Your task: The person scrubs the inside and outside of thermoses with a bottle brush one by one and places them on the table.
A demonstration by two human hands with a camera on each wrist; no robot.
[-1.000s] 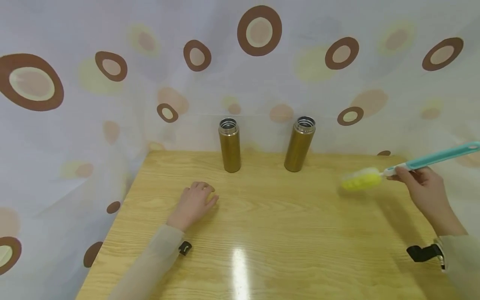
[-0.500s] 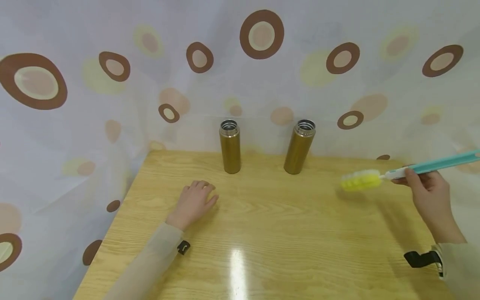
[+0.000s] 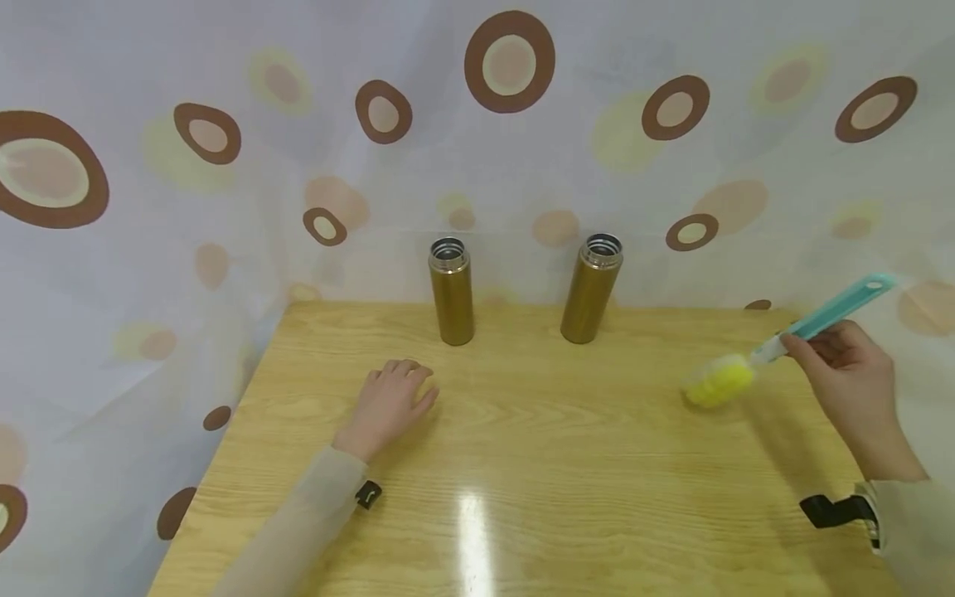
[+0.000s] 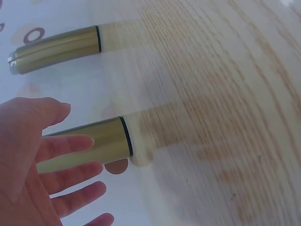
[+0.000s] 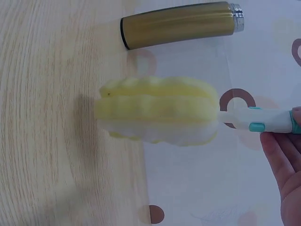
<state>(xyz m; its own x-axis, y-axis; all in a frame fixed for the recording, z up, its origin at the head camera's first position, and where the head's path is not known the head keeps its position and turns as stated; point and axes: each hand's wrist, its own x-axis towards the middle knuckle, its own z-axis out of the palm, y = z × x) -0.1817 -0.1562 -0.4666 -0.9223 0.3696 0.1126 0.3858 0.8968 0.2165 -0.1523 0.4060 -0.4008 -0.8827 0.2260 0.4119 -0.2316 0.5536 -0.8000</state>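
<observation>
My right hand pinches the white and teal handle of a bottle brush over the right part of the table. Its yellow and white sponge head points down and to the left, and the teal handle end rises to the right. With fingers spread and relaxed, my left hand holds nothing on the left side. Two gold flasks without lids stand upright at the back: the left flask lies just beyond my left hand, the right flask between both hands. In the left wrist view, my fingers overlap the nearer flask.
A wooden table spreads under both hands, with a bright light reflection at the front. White cloth with brown and pastel circles hangs behind the flasks and along the sides.
The brush has tilted in my right hand: its sponge head is lower and the handle end has come up and left. My left hand and both flasks have stayed put.
</observation>
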